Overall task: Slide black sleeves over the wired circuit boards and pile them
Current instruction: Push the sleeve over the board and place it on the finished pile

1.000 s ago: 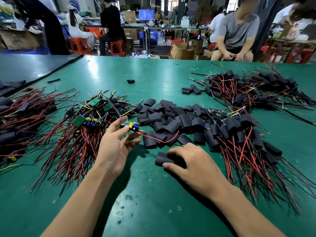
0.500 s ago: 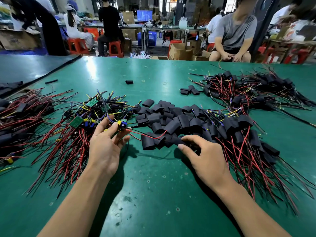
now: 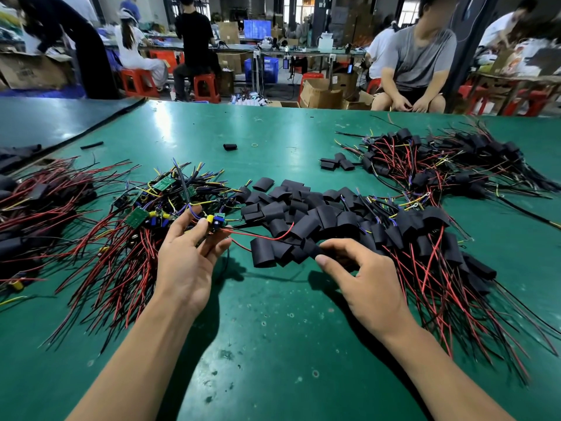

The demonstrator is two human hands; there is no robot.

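My left hand (image 3: pixel 189 253) holds a small wired circuit board (image 3: pixel 216 222) with yellow and blue parts at its fingertips; its red wire trails right. Behind it lies a heap of bare green boards (image 3: pixel 158 205) with red and black wires. My right hand (image 3: pixel 361 278) pinches a black sleeve (image 3: pixel 312 249) at the near edge of the loose sleeve pile (image 3: pixel 303 211) in the table's middle. Sleeved boards with wires are heaped at the right (image 3: pixel 440 247) and far right (image 3: pixel 449 165).
The green table (image 3: pixel 273 344) runs to a far edge. More sleeved boards lie at the left edge (image 3: pixel 36 214). A stray sleeve (image 3: pixel 229 146) lies further back. A seated person (image 3: pixel 416 65) faces the table's far side; others work at benches behind.
My right hand moved from the near table up to the sleeve pile and pinches a sleeve there. My left hand drew the circuit board slightly left, toward the board heap.
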